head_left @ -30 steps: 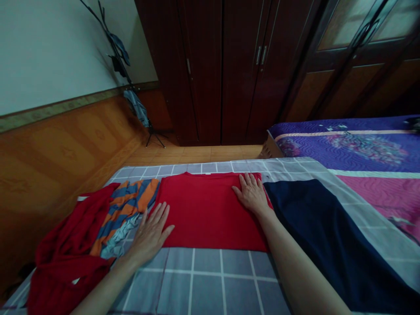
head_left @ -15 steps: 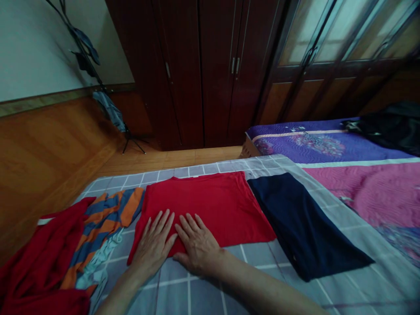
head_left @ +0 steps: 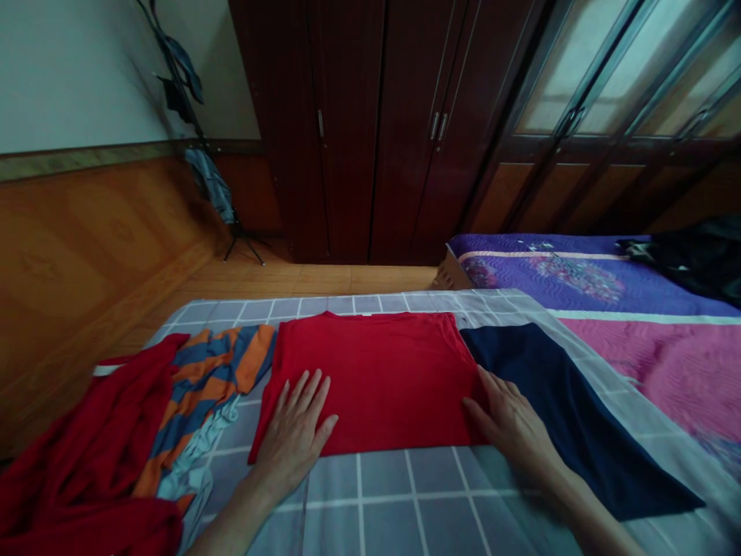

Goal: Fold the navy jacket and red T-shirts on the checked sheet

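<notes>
A red garment (head_left: 382, 378), seemingly a folded shirt, lies flat on the grey checked bedsheet (head_left: 382, 502). My left hand (head_left: 298, 428) rests on its left part, palm down with fingers stretched out. At the garment's right edge is my right hand (head_left: 512, 417), thumb and fingers apart, touching the cloth. Just right of that hand lies a folded navy blue garment (head_left: 570, 409). On the left, an orange and blue striped garment (head_left: 200, 382), a pale blue cloth (head_left: 202, 452) and a rumpled red garment (head_left: 109, 448) lie bunched together.
Beyond the bed stands a dark wooden wardrobe (head_left: 353, 139). A coat stand (head_left: 174, 77) with cloths on it is at the far left. To the right, a second bed has a purple and pink cover (head_left: 625, 340) with a black item (head_left: 695, 255) on it.
My right hand has moved right, from the lower middle of the red garment to its right edge. My left hand stays on the left part. The view has shifted slightly.
</notes>
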{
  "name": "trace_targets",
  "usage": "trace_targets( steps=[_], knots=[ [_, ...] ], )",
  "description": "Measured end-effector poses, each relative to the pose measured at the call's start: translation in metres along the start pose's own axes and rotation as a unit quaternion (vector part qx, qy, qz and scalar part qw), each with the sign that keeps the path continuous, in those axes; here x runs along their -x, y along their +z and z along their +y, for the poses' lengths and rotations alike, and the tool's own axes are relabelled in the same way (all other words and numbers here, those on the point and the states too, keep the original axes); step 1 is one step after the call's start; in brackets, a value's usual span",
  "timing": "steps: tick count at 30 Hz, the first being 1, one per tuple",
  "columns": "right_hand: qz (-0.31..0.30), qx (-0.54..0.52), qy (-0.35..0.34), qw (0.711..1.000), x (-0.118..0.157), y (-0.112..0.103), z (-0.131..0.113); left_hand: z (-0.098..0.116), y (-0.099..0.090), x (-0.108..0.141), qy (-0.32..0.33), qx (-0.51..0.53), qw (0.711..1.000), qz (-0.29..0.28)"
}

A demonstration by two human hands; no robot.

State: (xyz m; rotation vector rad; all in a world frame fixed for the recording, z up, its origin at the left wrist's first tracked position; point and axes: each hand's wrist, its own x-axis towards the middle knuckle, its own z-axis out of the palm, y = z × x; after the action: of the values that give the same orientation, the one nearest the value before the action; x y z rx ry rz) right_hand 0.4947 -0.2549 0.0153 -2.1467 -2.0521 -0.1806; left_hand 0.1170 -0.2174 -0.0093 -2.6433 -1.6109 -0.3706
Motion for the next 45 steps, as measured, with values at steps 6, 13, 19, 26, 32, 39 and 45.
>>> trace_targets(
  steps=[6, 13, 19, 26, 32, 39, 45],
  knots=[
    [-0.089, 0.012, 0.063, 0.994, -0.012, -0.013, 0.006, 0.001, -0.004, 0.000, -0.003, 0.033, 0.999, 0.008],
    [-0.160, 0.025, 0.098, 0.982, -0.040, -0.016, 0.009, 0.002, -0.008, 0.000, -0.007, 0.059, 0.998, 0.008],
    [-0.205, -0.004, 0.122, 0.971, -0.057, -0.016, 0.019, 0.004, -0.012, 0.000, -0.015, 0.068, 0.998, -0.003],
    [-0.211, -0.036, 0.128, 0.968, -0.062, -0.013, 0.028, 0.004, -0.015, -0.001, -0.017, 0.076, 0.997, -0.014],
    [-0.228, -0.040, 0.119, 0.965, -0.060, -0.013, 0.024, 0.006, -0.018, -0.002, -0.025, 0.085, 0.996, -0.032],
    [-0.210, -0.168, 0.174, 0.947, -0.062, -0.019, 0.013, 0.006, -0.022, -0.002, -0.029, 0.087, 0.995, -0.043],
    [-0.274, -0.581, 0.361, 0.676, -0.048, -0.040, -0.010, 0.005, -0.023, -0.002, -0.029, 0.113, 0.992, -0.042]
  ],
)
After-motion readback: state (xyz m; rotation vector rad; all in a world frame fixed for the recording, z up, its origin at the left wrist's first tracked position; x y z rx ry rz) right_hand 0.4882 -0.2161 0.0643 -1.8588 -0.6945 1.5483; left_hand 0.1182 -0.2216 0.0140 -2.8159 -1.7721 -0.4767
